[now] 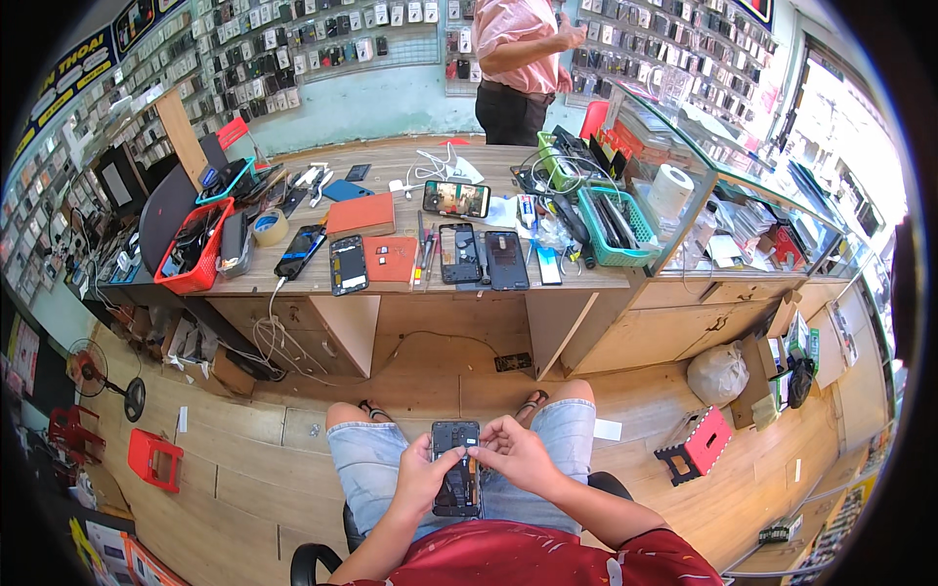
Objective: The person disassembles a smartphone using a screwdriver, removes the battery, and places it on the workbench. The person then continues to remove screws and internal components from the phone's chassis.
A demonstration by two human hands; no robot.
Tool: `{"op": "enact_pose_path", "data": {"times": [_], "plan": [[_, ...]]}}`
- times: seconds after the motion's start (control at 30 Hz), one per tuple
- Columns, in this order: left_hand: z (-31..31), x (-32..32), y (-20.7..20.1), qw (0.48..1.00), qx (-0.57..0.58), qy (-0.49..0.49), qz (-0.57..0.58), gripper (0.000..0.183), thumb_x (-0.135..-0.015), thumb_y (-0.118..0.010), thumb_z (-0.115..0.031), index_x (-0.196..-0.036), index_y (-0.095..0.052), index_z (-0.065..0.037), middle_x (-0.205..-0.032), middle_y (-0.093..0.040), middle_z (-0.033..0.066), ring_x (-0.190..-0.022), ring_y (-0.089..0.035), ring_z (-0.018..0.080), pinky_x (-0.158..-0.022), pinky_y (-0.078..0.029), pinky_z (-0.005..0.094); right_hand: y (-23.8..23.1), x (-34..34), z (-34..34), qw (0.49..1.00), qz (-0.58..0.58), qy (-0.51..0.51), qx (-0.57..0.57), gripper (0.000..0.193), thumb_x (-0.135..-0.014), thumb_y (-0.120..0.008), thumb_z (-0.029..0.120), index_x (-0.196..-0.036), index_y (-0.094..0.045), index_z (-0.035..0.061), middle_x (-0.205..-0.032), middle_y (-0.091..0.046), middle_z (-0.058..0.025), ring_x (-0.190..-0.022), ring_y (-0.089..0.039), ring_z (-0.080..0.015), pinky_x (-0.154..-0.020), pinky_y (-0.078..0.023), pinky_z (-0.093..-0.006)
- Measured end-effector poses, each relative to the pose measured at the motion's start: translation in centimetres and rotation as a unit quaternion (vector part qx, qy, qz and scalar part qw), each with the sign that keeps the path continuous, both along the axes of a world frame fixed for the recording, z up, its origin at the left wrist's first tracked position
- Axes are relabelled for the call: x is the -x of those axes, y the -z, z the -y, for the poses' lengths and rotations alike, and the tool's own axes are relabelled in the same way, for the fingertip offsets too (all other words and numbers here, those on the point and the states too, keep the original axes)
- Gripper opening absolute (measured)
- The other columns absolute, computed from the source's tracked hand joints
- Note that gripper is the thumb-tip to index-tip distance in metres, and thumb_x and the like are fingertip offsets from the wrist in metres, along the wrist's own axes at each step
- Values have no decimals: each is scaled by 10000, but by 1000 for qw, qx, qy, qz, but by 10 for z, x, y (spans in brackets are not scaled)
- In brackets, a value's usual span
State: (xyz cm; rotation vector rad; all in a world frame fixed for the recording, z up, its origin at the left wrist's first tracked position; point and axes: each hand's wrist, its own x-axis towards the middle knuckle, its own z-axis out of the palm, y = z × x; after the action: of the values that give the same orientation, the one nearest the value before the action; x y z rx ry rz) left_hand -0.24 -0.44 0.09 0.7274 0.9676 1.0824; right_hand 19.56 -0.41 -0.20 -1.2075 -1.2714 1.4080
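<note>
Over my lap is an opened smartphone [455, 500], its dark inner side up, with black parts and a copper-coloured strip showing. My left hand [420, 477] grips its left side, the thumb lying across the middle. At the phone's upper right, my right hand [518, 455] is closed in a pinch against it; whatever lies between those fingertips is too small to make out. Ahead on the desk lie a phone frame [457, 254], a dark phone back cover [507, 262], another opened phone [347, 265] and a red pad [391, 262] with small pieces on it.
The wooden desk [391, 176] also bears a lit phone [456, 199], a red box [361, 215], screwdrivers [426, 256], a red basket [186, 283] and a teal basket [625, 257]. A glass case [723, 176] adjoins it. Beyond stands a person [518, 68]. Stools [696, 444] flank me.
</note>
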Motion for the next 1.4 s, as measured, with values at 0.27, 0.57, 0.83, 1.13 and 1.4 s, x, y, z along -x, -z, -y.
{"op": "enact_pose_path", "data": {"times": [0.27, 0.57, 0.83, 1.13, 1.4], "plan": [[-2, -2, -2, 1000, 2, -1, 5, 225, -956, -759, 19, -1159, -662, 13, -1067, -776, 94, -903, -749, 126, -800, -626, 290, 0, -1, -1, 1000, 13, 3, -4, 316, -966, -842, 135, -1116, -604, -9, -882, -667, -18, -768, -619, -53, -681, -541, -244], [-1, -2, 2, 1000, 0, 1, 11, 224, -957, -758, 18, -1161, -664, 13, -1066, -777, 92, -905, -750, 128, -806, -625, 290, -1, -2, 0, 1000, 18, -2, -5, 299, -976, -827, 130, -1119, -608, -15, -886, -675, -25, -769, -625, -57, -685, -543, -252], [-1, -1, 4, 1000, 2, 3, 5, 217, -962, -754, 20, -1167, -683, 18, -1080, -777, 78, -921, -730, 112, -840, -605, 285, 2, -2, 0, 1000, 9, -5, -8, 291, -983, -818, 126, -1124, -607, -15, -860, -670, -23, -765, -629, -63, -681, -542, -258], [-1, -1, 0, 1000, 2, 5, 4, 230, -958, -756, 18, -1170, -667, 16, -1075, -775, 91, -919, -748, 127, -826, -622, 295, 4, -3, 0, 1000, 7, -10, -9, 278, -989, -804, 105, -1135, -603, -19, -874, -674, -26, -763, -625, -65, -674, -534, -261], [1, 1, 0, 1000, -5, 5, -4, 226, -956, -758, 19, -1163, -667, 11, -1078, -771, 84, -938, -740, 121, -838, -616, 290, 5, 0, 0, 1000, -8, -6, -15, 280, -986, -804, 98, -1135, -604, -27, -887, -675, -29, -772, -623, -61, -685, -540, -258]]}}
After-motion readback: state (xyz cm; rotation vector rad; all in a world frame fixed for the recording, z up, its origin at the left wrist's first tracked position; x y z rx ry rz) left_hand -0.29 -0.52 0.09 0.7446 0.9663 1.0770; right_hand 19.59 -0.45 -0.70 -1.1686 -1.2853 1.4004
